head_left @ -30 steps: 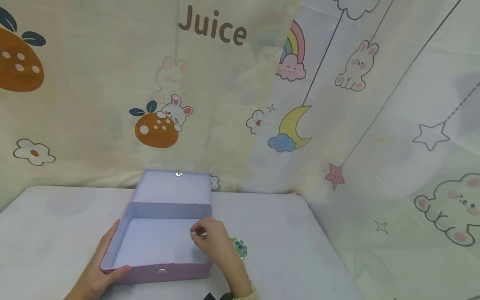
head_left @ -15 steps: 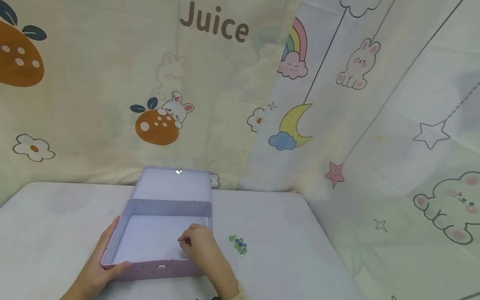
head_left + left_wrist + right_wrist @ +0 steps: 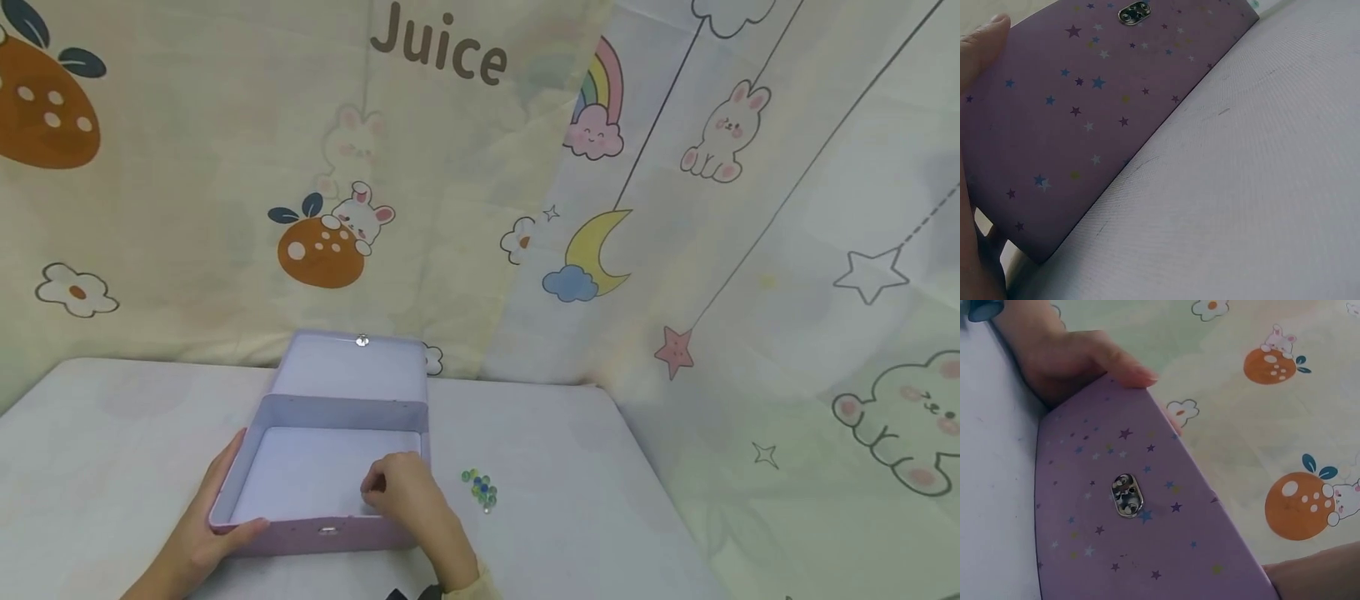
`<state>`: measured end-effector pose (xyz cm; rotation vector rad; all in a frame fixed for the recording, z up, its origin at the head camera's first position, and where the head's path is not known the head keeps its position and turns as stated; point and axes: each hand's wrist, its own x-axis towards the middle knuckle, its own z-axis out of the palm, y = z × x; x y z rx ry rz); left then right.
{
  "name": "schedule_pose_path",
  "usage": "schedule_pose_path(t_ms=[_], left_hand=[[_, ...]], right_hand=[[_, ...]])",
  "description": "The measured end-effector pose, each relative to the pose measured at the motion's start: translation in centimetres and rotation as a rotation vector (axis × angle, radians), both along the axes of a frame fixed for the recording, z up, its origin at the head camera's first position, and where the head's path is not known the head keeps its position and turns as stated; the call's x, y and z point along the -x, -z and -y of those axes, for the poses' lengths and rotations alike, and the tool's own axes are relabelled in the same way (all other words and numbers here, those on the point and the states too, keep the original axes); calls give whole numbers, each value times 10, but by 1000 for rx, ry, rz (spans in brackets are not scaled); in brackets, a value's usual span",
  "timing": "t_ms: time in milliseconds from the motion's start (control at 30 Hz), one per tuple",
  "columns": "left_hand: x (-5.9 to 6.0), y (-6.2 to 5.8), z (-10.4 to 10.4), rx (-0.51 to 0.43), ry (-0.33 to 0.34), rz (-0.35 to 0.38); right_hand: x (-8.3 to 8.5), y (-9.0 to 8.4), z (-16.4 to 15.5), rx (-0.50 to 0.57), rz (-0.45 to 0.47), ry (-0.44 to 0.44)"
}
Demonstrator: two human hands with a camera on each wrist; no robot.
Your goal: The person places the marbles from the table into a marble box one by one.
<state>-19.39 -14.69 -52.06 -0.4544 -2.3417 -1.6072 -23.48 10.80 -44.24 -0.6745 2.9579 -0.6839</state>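
Note:
A lilac metal box (image 3: 327,538) with a star pattern stands on the table, its lid (image 3: 348,367) tipped back. My left hand (image 3: 197,521) grips the box's front left corner, thumb over the front rim and fingers along the side. In the left wrist view the thumb (image 3: 985,50) lies at the top edge of the box's starry front (image 3: 1079,119). My right hand (image 3: 401,492) is inside the right part of the box, low over its floor, thumb and fingertips together in a pinch. The glass marble they carried is hidden by the fingers.
Several green, blue and clear glass marbles (image 3: 480,488) lie in a cluster on the white tablecloth (image 3: 555,483), right of the box. A metal clasp plate (image 3: 1127,495) sits on the box's front. A printed cloth (image 3: 450,208) hangs behind the table.
My right hand, with a marble showing at its fingertips, has moved left and down from the box's right edge into the box. The left hand keeps its grip; the view shifts slightly.

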Motion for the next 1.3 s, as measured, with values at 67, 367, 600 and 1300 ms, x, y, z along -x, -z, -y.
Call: schedule_pose_path(t_ms=[67,367,600,1300], left_hand=[[-1,2,2,0,-1,11],[5,3,1,-46,13,-1],[2,5,2,-37,2,24],[7,0,4,-65,26,11]], right_hand=[[0,1,2,-11,44,-1],[10,2,3,-125,146,23],[9,5,4,-144,173,6],[13,-11,1,-11,161,-71]])
